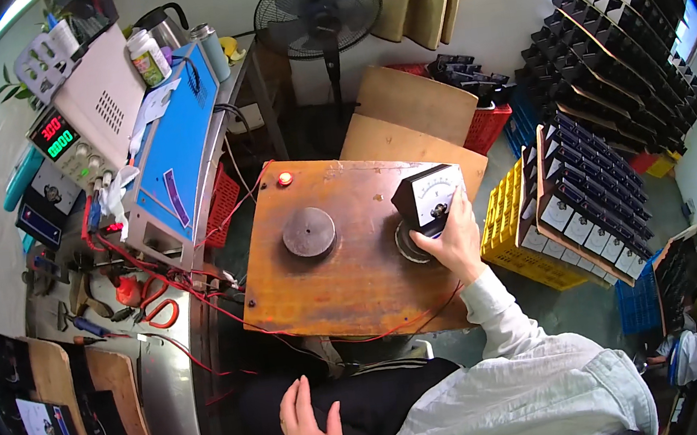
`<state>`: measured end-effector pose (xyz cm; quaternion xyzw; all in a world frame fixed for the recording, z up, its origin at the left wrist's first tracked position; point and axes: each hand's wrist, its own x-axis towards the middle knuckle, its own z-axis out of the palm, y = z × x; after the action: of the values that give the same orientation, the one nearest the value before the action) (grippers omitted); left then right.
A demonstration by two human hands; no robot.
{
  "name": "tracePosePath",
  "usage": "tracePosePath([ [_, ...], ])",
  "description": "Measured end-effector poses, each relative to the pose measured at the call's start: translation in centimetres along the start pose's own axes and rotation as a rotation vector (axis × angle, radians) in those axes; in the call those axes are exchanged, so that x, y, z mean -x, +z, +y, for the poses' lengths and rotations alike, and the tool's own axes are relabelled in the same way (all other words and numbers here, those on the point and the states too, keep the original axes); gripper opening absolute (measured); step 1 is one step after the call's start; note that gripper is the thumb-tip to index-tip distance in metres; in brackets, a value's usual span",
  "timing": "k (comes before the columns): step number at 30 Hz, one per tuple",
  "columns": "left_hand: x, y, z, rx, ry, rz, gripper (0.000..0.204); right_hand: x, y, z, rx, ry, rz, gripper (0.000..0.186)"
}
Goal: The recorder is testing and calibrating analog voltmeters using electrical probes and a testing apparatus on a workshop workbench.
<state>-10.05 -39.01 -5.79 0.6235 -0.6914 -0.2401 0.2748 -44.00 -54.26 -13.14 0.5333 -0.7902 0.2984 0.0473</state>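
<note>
Meter (425,193): at 2 o'clock from the middle of the table (357,289); black with a white dial; leans over the right disc (408,245), cannot tell whether touching.
Right hand (457,244): at 3 o'clock; grasps the meter, thumb at the near edge, fingers along the right side.
Left hand (313,432): at 7 o'clock, off the near edge; released, fingers spread, above dark trousers (385,389).
Right disc: at 3 o'clock, partly hidden by the meter.
Left disc (298,223): at 10 o'clock, grey, lying flat.
Lamp (285,178): at 11 o'clock, glows red.
Blue unit (174,156): at 10 o'clock, beyond the table.
Crate (498,209): at 3 o'clock, yellow, near stacked meters (589,181).
Fan (321,14): at 12 o'clock, black, well apart from the table.
</note>
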Motion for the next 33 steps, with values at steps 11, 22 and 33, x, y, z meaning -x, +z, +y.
tracePosePath([
  [11, 0.7, 1.0, 0.2, -0.014, -0.063, -0.221, 0.052, -1.3, 0.3, -1.8, 0.064, 0.071, -0.044, 0.119],
  [22, 1.3, 0.9, -0.1, -0.04, -0.119, -0.296, 0.054, -0.9, 1.3, -1.7, 0.179, 0.045, 0.029, 0.121],
  [33, 2.7, 0.1, -1.6, -0.038, -0.174, -0.284, 0.06, -1.7, 1.0, -2.1, 0.107, -0.007, 0.009, 0.119],
])
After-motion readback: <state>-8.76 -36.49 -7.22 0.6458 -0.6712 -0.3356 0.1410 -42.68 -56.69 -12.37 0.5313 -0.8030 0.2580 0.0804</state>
